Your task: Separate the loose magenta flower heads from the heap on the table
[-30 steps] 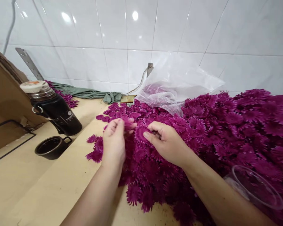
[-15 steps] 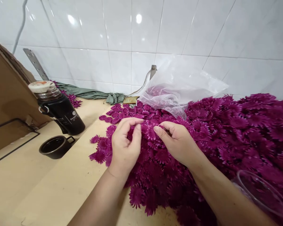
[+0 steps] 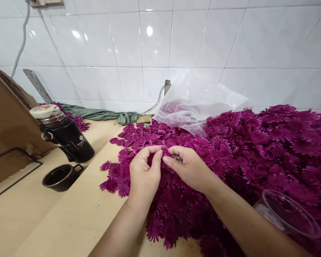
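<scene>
We see the heap of magenta flower heads (image 3: pixel 267 153) spread upon the counter (image 3: pixel 77 217), and both hands are above its near left part. The left grip (image 3: pixel 144 175) is drawn to a pinch, thumb close to forefinger; the right grip (image 3: pixel 194 166) is pinched likewise, its fingertips just beside the left ones. Whether a flower is held between them, or how fully they close, we cannot tell, because fingers and heap overlap. Behind the heap stands a translucent plastic bag (image 3: pixel 203 96); left of it, a black mug (image 3: pixel 61 182). We judge each flower very light, soft and fabric-like, hardly slippery, with thin petals which may bend or tear, so we would hold it at the flat centre.
</scene>
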Tool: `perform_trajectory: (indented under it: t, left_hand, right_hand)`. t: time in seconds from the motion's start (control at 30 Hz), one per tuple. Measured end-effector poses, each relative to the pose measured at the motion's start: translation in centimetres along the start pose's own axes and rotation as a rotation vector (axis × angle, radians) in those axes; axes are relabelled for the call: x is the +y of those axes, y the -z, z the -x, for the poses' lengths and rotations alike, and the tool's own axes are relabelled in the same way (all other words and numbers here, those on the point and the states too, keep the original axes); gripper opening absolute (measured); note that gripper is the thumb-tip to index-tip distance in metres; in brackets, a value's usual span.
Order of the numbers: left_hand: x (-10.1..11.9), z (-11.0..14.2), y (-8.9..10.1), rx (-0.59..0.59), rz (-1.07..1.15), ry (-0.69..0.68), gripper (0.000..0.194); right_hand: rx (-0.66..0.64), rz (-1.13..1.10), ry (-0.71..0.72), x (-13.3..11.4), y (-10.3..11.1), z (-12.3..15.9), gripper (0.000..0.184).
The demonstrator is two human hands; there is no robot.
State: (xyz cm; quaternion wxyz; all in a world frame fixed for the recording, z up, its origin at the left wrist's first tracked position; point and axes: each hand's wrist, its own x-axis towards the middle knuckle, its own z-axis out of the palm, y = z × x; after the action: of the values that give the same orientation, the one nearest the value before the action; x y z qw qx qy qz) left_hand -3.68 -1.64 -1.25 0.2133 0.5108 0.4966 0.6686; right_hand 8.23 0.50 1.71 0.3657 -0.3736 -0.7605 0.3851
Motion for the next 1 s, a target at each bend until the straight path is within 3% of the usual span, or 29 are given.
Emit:
perform_trajectory:
  t: [0.13, 0.2, 0.27, 0.33, 0.47, 0.6, 0.73, 0.87, 1.0]
  left_hand:
    - [-0.5, -1.8, 1.0, 0.179, 0.345, 0.309, 0.009]
    - [-0.9, -2.9, 1.9, 0.355, 0.425, 0.335, 0.007]
    - [-1.2, -3.6, 2.6, 0.456, 0.372, 0.262, 0.006]
    - [-1.2, -3.4, 2.6, 0.400, 0.220, 0.145, 0.015]
    - [-0.6, -1.5, 1.4, 0.156, -0.149, -0.138, 0.022]
    - [0.4, 0.0, 0.4, -0.040, -0.196, -0.288, 0.017]
    - [1.1, 0.4, 0.2, -0.185, -0.097, -0.259, 0.019]
    - [1.2, 0.2, 0.0, -0.199, -0.078, -0.140, 0.021]
    - [0.7, -0.1, 0.0, -0.146, 0.015, -0.009, 0.011]
  right_hand:
    - [-0.013, 0.122, 0.093, -1.3, 0.2, 0.8, 0.017]
    - [-0.014, 0.148, 0.139, -1.8, 0.3, 1.1, 0.015]
    - [0.011, 0.128, 0.138, -1.9, 0.4, 1.1, 0.012]
    - [0.046, 0.084, 0.095, -1.4, 0.6, 0.8, 0.011]
    - [0.094, 0.124, 0.047, -0.2, 1.0, 0.0, 0.016]
    - [0.174, 0.233, 0.059, 0.5, 1.3, -0.3, 0.034]
    - [0.179, 0.207, 0.054, 0.8, 1.4, -0.4, 0.039]
    - [0.174, 0.149, 0.062, 1.1, 1.0, -0.5, 0.038]
    - [0.035, 0.064, 0.077, 0.9, 0.5, -0.5, 0.027]
